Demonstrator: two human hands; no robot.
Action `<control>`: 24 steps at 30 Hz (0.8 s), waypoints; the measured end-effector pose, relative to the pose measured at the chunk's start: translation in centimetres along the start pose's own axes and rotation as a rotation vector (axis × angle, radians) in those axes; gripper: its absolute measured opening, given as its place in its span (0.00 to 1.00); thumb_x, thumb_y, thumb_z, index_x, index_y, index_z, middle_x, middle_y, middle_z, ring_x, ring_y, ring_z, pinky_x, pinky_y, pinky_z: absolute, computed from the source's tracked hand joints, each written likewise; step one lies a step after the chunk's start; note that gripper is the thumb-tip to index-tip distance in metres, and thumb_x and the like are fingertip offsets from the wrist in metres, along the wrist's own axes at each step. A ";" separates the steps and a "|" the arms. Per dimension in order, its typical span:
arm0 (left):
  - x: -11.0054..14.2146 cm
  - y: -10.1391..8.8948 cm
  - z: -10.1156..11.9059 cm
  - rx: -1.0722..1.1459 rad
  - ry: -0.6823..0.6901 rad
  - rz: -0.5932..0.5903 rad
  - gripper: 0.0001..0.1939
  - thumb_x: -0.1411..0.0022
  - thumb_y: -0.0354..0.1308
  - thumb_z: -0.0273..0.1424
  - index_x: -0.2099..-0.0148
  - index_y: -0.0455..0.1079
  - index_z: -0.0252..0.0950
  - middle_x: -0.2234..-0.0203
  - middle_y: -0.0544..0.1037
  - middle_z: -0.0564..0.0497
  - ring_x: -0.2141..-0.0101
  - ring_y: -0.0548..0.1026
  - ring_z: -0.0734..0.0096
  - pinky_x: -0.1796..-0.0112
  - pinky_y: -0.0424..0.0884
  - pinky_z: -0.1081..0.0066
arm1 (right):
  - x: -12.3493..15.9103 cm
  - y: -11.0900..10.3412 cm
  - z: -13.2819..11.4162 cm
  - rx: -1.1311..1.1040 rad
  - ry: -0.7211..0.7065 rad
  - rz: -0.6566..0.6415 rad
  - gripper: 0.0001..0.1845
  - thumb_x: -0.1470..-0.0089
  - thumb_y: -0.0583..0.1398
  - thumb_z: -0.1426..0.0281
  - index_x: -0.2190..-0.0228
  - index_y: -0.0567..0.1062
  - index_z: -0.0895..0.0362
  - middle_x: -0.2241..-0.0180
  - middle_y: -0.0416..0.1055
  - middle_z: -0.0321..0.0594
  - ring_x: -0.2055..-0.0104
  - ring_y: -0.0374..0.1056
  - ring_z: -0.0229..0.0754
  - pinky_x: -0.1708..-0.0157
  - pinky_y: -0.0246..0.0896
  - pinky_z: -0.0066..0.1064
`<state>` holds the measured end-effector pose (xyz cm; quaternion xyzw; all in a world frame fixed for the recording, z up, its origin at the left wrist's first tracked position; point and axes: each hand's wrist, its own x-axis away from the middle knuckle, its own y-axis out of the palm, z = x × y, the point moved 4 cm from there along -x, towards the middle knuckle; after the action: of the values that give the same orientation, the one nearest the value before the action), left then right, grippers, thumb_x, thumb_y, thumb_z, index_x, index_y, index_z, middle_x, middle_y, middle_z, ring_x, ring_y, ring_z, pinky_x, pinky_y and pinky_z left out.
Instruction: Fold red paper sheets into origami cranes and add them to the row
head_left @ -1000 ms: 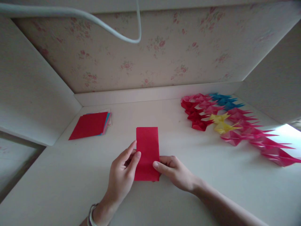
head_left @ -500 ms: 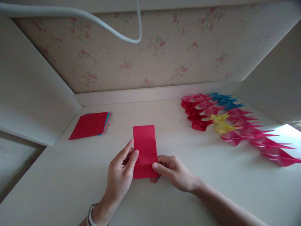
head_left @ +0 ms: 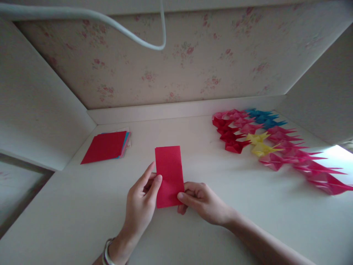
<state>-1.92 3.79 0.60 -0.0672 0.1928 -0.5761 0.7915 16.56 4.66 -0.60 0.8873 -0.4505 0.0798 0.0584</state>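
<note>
A red sheet of paper (head_left: 169, 173), folded into an upright rectangle, is held between my two hands above the white table. My left hand (head_left: 143, 195) pinches its left edge, thumb on the front face and fingers behind. At the lower right edge, my right hand (head_left: 202, 202) grips the paper with its thumb in front; the other fingers are curled and partly hidden behind it. A band circles my left wrist.
At the left lies a stack of coloured paper (head_left: 106, 146), red on top. Several folded paper cranes in red (head_left: 235, 146), pink (head_left: 328, 180), yellow (head_left: 263, 149) and blue (head_left: 266, 119) stand in rows at the right. A white cable (head_left: 124, 33) hangs overhead.
The folded red paper has shifted very slightly left and up, with its lower edge tilting a little. Both hands keep their hold; the stack and the paper cranes stay where they were.
</note>
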 end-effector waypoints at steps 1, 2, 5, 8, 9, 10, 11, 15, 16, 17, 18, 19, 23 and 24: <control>0.0 0.0 -0.1 0.001 -0.008 0.006 0.22 0.37 0.61 0.36 0.41 0.72 0.39 0.67 0.81 0.52 0.69 0.78 0.74 0.67 0.74 0.78 | 0.0 0.0 0.0 -0.014 -0.008 -0.008 0.17 0.39 0.58 0.58 0.69 0.74 0.58 0.71 0.78 0.42 0.68 0.74 0.41 0.66 0.66 0.30; 0.0 -0.1 -0.1 0.001 -0.015 0.011 0.22 0.37 0.61 0.36 0.42 0.72 0.39 0.67 0.81 0.52 0.69 0.77 0.75 0.67 0.74 0.79 | 0.0 0.0 0.0 -0.013 -0.013 -0.011 0.17 0.39 0.58 0.58 0.69 0.74 0.58 0.71 0.79 0.43 0.67 0.74 0.41 0.66 0.66 0.30; -0.1 -0.1 0.0 -0.015 -0.012 -0.026 0.18 0.36 0.61 0.36 0.45 0.75 0.41 0.65 0.81 0.52 0.68 0.76 0.75 0.66 0.73 0.79 | 0.2 -0.1 0.0 0.044 -0.010 0.007 0.17 0.38 0.58 0.58 0.72 0.74 0.58 0.70 0.79 0.44 0.67 0.75 0.41 0.66 0.66 0.30; 0.0 0.0 0.4 -0.031 -0.006 -0.099 0.12 0.35 0.59 0.37 0.52 0.78 0.40 0.66 0.81 0.52 0.70 0.74 0.75 0.68 0.71 0.78 | 0.3 -0.1 -0.1 0.023 -0.006 0.023 0.18 0.39 0.58 0.57 0.72 0.74 0.59 0.72 0.79 0.44 0.69 0.74 0.41 0.67 0.66 0.30; 0.0 0.0 0.5 -0.027 -0.020 -0.111 0.12 0.34 0.59 0.38 0.53 0.78 0.39 0.66 0.80 0.52 0.71 0.73 0.75 0.69 0.70 0.78 | 0.3 -0.1 -0.1 -0.014 -0.013 0.026 0.18 0.39 0.58 0.56 0.70 0.74 0.59 0.73 0.79 0.43 0.69 0.74 0.41 0.67 0.66 0.30; 0.0 0.0 0.6 -0.018 -0.041 -0.115 0.12 0.34 0.59 0.38 0.54 0.78 0.39 0.66 0.80 0.52 0.71 0.73 0.74 0.69 0.70 0.78 | 0.2 -0.1 -0.1 -0.063 -0.026 0.034 0.19 0.38 0.58 0.56 0.67 0.75 0.59 0.74 0.78 0.42 0.70 0.74 0.41 0.68 0.66 0.31; -0.1 0.0 0.6 -0.004 -0.063 -0.116 0.13 0.34 0.59 0.39 0.54 0.78 0.39 0.66 0.80 0.51 0.70 0.74 0.73 0.69 0.70 0.77 | 0.2 -0.1 -0.1 -0.120 -0.042 0.053 0.19 0.38 0.57 0.55 0.63 0.75 0.59 0.74 0.77 0.41 0.72 0.73 0.41 0.68 0.67 0.31; -0.1 0.2 0.7 0.064 -0.120 -0.146 0.13 0.35 0.59 0.40 0.55 0.78 0.39 0.64 0.80 0.51 0.67 0.75 0.72 0.67 0.70 0.77 | -0.1 -1.0 0.3 -0.319 -0.096 0.216 0.21 0.35 0.53 0.56 0.50 0.71 0.57 0.71 0.78 0.39 0.74 0.73 0.40 0.69 0.68 0.33; -0.1 0.3 0.7 0.082 -0.130 -0.157 0.13 0.35 0.60 0.40 0.55 0.78 0.39 0.65 0.80 0.51 0.67 0.74 0.72 0.67 0.70 0.78 | -0.1 -1.4 0.4 -0.332 -0.113 0.260 0.20 0.35 0.53 0.57 0.48 0.69 0.55 0.68 0.78 0.39 0.73 0.74 0.40 0.69 0.69 0.33; 0.0 0.3 0.6 0.103 -0.144 -0.168 0.13 0.36 0.60 0.41 0.55 0.78 0.39 0.65 0.80 0.51 0.67 0.74 0.72 0.68 0.69 0.78 | -0.1 -1.6 0.5 -0.319 -0.138 0.296 0.19 0.35 0.53 0.59 0.46 0.68 0.53 0.65 0.79 0.39 0.72 0.74 0.39 0.68 0.69 0.33; 0.0 0.4 0.5 0.128 -0.161 -0.181 0.13 0.36 0.60 0.41 0.55 0.78 0.39 0.66 0.80 0.52 0.67 0.74 0.72 0.68 0.69 0.78 | 0.0 -1.8 0.5 -0.277 -0.166 0.321 0.19 0.34 0.53 0.61 0.45 0.68 0.51 0.62 0.78 0.39 0.72 0.74 0.38 0.66 0.69 0.33; 0.1 0.5 0.4 0.162 -0.183 -0.196 0.13 0.36 0.61 0.41 0.55 0.78 0.39 0.65 0.80 0.52 0.67 0.74 0.72 0.67 0.69 0.78 | 0.1 -2.0 0.4 -0.213 -0.197 0.334 0.18 0.34 0.53 0.63 0.45 0.69 0.50 0.59 0.78 0.39 0.71 0.74 0.37 0.64 0.70 0.33; 0.5 0.7 -0.2 0.335 -0.291 -0.248 0.14 0.36 0.60 0.41 0.53 0.77 0.40 0.64 0.81 0.51 0.64 0.77 0.68 0.65 0.72 0.75 | 0.6 -1.8 0.1 0.009 -0.282 0.322 0.14 0.36 0.55 0.68 0.52 0.75 0.51 0.60 0.77 0.39 0.67 0.75 0.38 0.65 0.70 0.30; 0.6 0.7 -0.2 0.367 -0.307 -0.257 0.14 0.36 0.60 0.41 0.53 0.77 0.40 0.63 0.81 0.51 0.63 0.77 0.67 0.65 0.73 0.74 | 0.7 -1.7 0.1 0.035 -0.288 0.323 0.13 0.37 0.55 0.68 0.53 0.76 0.51 0.61 0.77 0.39 0.67 0.75 0.38 0.67 0.70 0.29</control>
<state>-1.20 3.49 0.03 -0.0332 -0.0469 -0.6802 0.7308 18.37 5.09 -0.57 0.8068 -0.5889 -0.0316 -0.0354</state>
